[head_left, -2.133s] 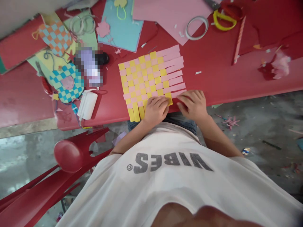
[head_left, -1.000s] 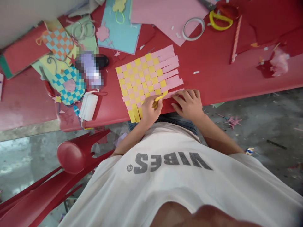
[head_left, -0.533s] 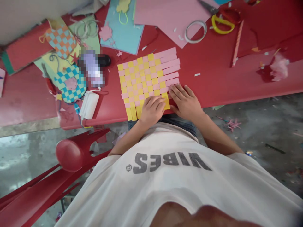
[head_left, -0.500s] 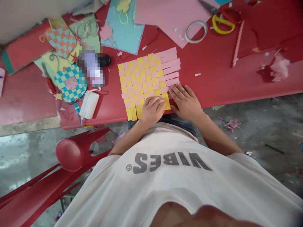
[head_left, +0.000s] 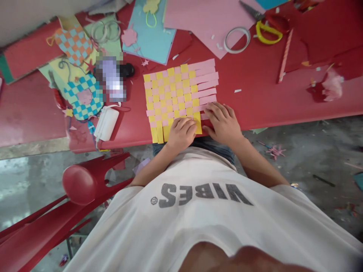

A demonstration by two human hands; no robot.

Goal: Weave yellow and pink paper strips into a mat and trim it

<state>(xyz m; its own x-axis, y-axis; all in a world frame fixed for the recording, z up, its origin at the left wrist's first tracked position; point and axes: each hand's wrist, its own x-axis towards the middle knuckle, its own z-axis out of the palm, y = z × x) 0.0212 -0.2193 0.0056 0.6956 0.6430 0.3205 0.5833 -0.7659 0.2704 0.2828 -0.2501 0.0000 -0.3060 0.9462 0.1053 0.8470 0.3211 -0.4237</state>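
A woven paper mat (head_left: 166,92) of pink and yellow strips lies on the red table, with loose pink strip ends (head_left: 207,83) fanning out on its right side. My left hand (head_left: 181,132) rests palm down on the mat's near edge, its fingers laid over the yellow strips. At the lower right corner, my right hand (head_left: 224,121) is spread with bent fingers, fingertips touching the lowest pink strip ends. Close by its thumb, a yellow strip (head_left: 198,122) runs down the mat's right side. What lies beneath my left palm is hidden.
Scissors (head_left: 269,32), a tape roll (head_left: 237,40), pink paper (head_left: 193,15) and blue paper (head_left: 151,41) lie beyond the mat. To the left are checkered woven paper pieces (head_left: 85,96) and a white boxy item with a cord (head_left: 106,124). A red chair (head_left: 81,183) stands at lower left.
My right hand's fingers have bent and drawn up a little on the strip ends. The lower end of the right yellow strip has shifted slightly left. My left hand stays on the mat.
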